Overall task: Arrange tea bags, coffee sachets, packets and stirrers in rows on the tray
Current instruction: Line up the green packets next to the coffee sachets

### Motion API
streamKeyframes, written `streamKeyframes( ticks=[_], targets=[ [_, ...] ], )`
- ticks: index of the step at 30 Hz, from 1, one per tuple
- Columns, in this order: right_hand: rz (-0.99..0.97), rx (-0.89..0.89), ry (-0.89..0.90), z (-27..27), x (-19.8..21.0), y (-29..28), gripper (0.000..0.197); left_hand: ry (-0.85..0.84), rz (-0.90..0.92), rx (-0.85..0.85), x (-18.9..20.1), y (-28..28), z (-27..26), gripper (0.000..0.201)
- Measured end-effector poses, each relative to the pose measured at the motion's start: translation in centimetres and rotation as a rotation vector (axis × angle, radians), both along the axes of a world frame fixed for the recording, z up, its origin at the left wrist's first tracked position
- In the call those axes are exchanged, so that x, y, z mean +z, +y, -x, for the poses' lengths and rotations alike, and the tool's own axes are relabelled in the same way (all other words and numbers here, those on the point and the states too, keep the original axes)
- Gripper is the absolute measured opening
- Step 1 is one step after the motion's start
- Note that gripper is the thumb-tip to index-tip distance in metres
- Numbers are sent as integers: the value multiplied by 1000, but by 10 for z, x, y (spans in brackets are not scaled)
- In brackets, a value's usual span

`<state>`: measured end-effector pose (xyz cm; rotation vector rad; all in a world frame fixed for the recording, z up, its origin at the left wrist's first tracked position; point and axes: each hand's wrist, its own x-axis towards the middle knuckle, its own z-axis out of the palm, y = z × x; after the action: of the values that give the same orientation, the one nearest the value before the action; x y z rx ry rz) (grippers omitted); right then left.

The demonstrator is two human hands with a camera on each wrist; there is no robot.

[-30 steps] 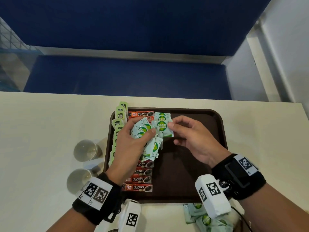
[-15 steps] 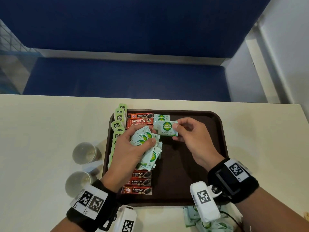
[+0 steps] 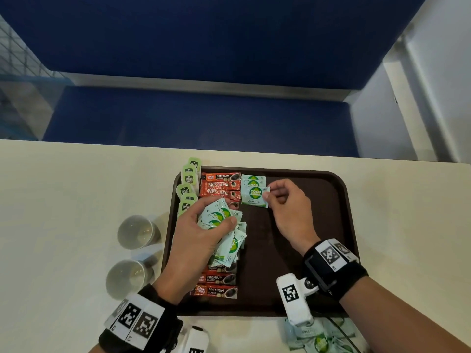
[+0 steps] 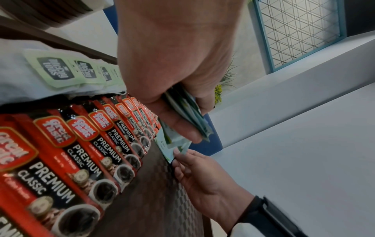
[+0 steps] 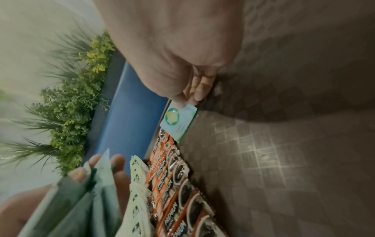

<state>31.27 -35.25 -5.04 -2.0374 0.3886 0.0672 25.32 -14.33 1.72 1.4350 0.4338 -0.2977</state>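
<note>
The sugar packet [image 3: 254,196], pale blue with a green Coco Natura roundel, sat over the far part of the brown tray [image 3: 328,217], just right of the row of red coffee sachets [image 3: 221,186] and overlapping the two like packets [image 3: 253,180] already laid at the tray's far edge. Whether it lay flat on the tray or stood slightly lifted could not be told. The right hand [image 3: 288,210] pinched its right edge between thumb and forefinger, the other fingers curled under the palm, the wrist reaching in from the tray's near right corner with the back of the hand turned up.

The left hand [image 3: 201,240] hovered over the tray's left half, above the coffee row, fingers and thumb curled around a fanned bundle of sugar packets [image 3: 224,225]; several hung loosely from beneath the palm toward the tray's near edge. The forearm came in from the tray's near left corner.

Along the tray's left rim ran a column of pale green tea bags [image 3: 189,189]. Left of the tray, on the cream table [image 3: 76,200], two paper cups [image 3: 135,231] stood one behind the other. Past the tray's near edge, more of the green-and-white packets [image 3: 321,340] lay in a loose heap on the table.
</note>
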Motion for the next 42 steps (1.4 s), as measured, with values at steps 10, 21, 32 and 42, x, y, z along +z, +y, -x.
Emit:
streamKeyframes(
  ticks=[10,21,32,42],
  targets=[
    [198,176,-108,3,-4,6,51,10,10,17,-2,2,1,36],
    [215,192,-118,-1,-1,7,50,11,16,17,-3,2,-2,35],
    [-71,101,-76,14,33,10,28,14,50,30,0,-2,-7,34],
    [-482,282,296,31,71,7,8,-29,54,60,0,-11,-11,34]
  ],
)
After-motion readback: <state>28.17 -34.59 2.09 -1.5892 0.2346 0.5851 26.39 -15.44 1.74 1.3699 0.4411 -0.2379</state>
